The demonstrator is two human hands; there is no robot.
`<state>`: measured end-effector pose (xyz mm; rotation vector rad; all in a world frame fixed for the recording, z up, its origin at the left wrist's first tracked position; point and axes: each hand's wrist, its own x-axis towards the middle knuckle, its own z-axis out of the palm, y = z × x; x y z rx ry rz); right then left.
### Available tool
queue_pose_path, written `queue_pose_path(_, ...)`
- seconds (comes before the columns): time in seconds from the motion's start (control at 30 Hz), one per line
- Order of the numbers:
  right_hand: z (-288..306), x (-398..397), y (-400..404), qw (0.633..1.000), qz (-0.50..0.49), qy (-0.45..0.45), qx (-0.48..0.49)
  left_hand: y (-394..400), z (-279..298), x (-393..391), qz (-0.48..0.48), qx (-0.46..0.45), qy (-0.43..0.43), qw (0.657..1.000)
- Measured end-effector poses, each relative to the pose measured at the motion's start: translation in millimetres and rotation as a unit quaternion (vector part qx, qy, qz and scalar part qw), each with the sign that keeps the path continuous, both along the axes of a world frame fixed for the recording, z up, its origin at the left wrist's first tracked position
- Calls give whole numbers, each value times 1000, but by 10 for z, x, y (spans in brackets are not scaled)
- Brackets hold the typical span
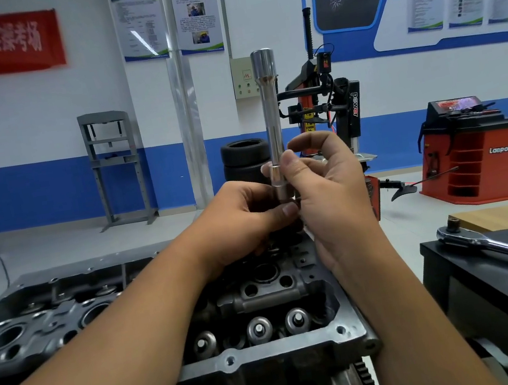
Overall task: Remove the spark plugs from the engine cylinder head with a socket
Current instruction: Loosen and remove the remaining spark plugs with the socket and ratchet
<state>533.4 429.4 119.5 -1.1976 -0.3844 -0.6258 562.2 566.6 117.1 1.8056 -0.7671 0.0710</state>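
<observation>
While your right hand (320, 182) pinches the long chrome steel socket extension (271, 117) upright, your left hand (249, 216) grips its lower end above the dark grey cast cylinder head (261, 293). Whatever sits there is hidden; a loose pinch could drop it into the open valve gear at six o'clock, and the chrome ratchet handle (498, 245) lies at four o'clock.

left hand (243, 217): fingers curled, thumb forward | right hand (327, 188): raised, fingers pinching | forearms bare, converging

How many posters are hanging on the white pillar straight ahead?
2: a left poster and a right poster, side by side on the pillar, above the raised socket extension. None seem hidden.
</observation>
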Motion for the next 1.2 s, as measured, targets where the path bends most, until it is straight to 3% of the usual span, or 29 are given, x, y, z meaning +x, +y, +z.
queue_pose_path(0.2, -22, -25, -10, 999, -29, 1, -29, -7, 1, 1, 11, 17, -27, 999)
queue_pose_path(0.37, -2, -29, 3, 1000, 1, 0, -17, 24, -15, 36, 6, 5, 7, 1000)
queue_pose_path(0.57, -10, -48, -5, 999, -28, -3, -26, 9, 7, 13, 17, 26, -41, 999)
queue_pose_path(0.73, -4, -35, -3, 1000, 4, 0, -20, 21, -7, 25, 1, 4, 6, 1000)
queue_pose_path(0.9, -3, -48, 4, 999, -28, -6, -17, 12, 0, 9, 13, 15, -40, 999)
queue_pose_path(1.1, 6, -43, 20, 1000, 3, -1, 5, 16, 6, -10, 9, 2, 13, 1000)
queue_pose_path(1.2, 4, -37, 11, 1000, 3, 4, 2, 9, 6, -5, 15, 11, -12, 1000)
